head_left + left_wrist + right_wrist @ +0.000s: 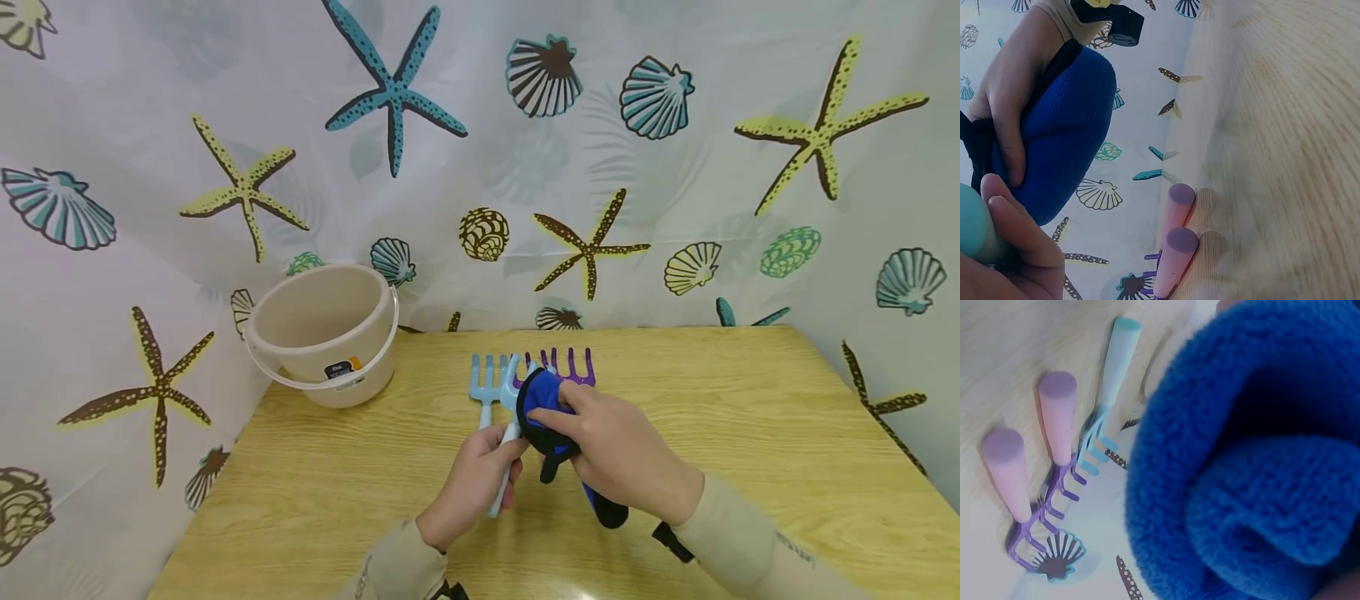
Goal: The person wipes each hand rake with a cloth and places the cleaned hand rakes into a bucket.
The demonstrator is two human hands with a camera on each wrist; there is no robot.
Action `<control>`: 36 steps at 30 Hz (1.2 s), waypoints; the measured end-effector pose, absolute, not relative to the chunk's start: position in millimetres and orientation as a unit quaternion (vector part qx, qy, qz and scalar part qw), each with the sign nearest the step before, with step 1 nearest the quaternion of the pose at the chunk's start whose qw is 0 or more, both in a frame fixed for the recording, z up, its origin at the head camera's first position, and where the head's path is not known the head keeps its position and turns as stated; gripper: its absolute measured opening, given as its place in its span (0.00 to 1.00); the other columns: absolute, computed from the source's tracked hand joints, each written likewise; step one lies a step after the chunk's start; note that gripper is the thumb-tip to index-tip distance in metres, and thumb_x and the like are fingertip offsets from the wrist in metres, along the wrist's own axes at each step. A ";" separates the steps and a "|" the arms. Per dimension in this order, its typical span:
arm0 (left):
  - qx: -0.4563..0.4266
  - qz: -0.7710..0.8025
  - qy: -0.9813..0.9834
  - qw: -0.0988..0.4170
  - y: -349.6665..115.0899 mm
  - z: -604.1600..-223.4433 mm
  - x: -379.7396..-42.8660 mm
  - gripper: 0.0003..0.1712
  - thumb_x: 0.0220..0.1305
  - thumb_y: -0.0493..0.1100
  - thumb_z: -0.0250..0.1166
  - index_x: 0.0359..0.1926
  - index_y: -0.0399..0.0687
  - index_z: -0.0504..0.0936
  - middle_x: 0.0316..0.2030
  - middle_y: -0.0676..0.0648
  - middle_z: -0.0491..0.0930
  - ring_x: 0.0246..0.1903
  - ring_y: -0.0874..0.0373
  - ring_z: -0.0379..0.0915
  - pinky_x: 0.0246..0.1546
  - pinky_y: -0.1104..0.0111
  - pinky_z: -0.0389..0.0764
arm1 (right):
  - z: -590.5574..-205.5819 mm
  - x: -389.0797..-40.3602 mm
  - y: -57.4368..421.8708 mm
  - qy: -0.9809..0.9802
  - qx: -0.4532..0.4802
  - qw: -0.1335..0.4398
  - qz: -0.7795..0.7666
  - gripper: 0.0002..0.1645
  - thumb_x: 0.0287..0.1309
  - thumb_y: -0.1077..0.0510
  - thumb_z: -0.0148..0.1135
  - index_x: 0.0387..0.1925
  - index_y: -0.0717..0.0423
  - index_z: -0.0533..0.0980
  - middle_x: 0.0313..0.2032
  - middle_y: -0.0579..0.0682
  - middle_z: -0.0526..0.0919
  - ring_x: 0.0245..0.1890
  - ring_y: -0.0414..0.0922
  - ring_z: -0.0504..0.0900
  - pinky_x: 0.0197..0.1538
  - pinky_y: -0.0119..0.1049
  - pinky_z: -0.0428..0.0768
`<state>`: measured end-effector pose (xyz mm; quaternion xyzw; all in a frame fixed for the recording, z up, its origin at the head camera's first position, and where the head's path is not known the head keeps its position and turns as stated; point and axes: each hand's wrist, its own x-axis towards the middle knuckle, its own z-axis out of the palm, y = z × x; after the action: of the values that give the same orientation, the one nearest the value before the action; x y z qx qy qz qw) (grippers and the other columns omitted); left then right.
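In the head view my left hand (474,467) grips the pale blue handle of a small hand rake (497,493), its tines pointing away from me. My right hand (626,446) holds a blue fleecy cloth with black trim (546,454) against the upper part of this rake, hiding some of it. Folded blue pile of the cloth (1160,481) fills much of the right wrist view. Behind the hands, another light blue hand rake (486,390) lies on the table, beside two purple rakes (581,373) with pink handles (1059,422).
A beige bucket (367,371) with its handle hanging down in front stands at the back left of the wooden table (315,475). A curtain (480,158) printed with starfish and shells hangs behind the table and along its sides.
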<state>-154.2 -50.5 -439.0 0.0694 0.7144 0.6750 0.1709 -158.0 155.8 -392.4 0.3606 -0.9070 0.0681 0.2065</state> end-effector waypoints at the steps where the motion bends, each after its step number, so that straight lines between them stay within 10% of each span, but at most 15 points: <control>1: 0.070 0.675 0.714 0.172 -50.4 -438.6 -153.8 0.13 0.74 0.46 0.56 0.36 0.41 0.75 0.21 0.50 0.73 0.09 0.59 0.66 0.11 0.69 0.70 | -391.9 -159.3 156.2 -0.908 0.356 0.210 0.068 0.39 0.38 0.73 0.64 0.54 0.43 0.84 0.34 0.46 0.71 0.27 0.41 0.67 0.29 0.31 0.73; 19: 0.086 0.674 0.708 0.193 -51.9 -437.9 -145.4 0.13 0.73 0.44 0.58 0.32 0.41 0.75 0.19 0.50 0.71 0.09 0.62 0.65 0.11 0.74 0.68 | -397.7 -183.0 178.9 -0.937 0.252 0.215 0.112 0.33 0.45 0.69 0.64 0.57 0.53 0.81 0.34 0.49 0.73 0.26 0.41 0.67 0.24 0.31 0.69; 36: 0.098 0.562 0.819 0.065 -143.8 -380.7 -171.6 0.23 0.67 0.36 0.56 0.62 0.43 0.68 0.24 0.41 0.76 0.12 0.57 0.66 0.13 0.68 0.72 | -402.5 -187.2 195.7 -0.945 0.238 0.159 0.159 0.28 0.52 0.67 0.66 0.57 0.51 0.81 0.35 0.46 0.74 0.28 0.40 0.69 0.28 0.33 0.71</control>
<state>-171.6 -143.8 -380.7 0.0976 0.8188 0.5620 0.0654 -187.2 195.7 -402.5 0.2383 -0.9448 0.1586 0.1594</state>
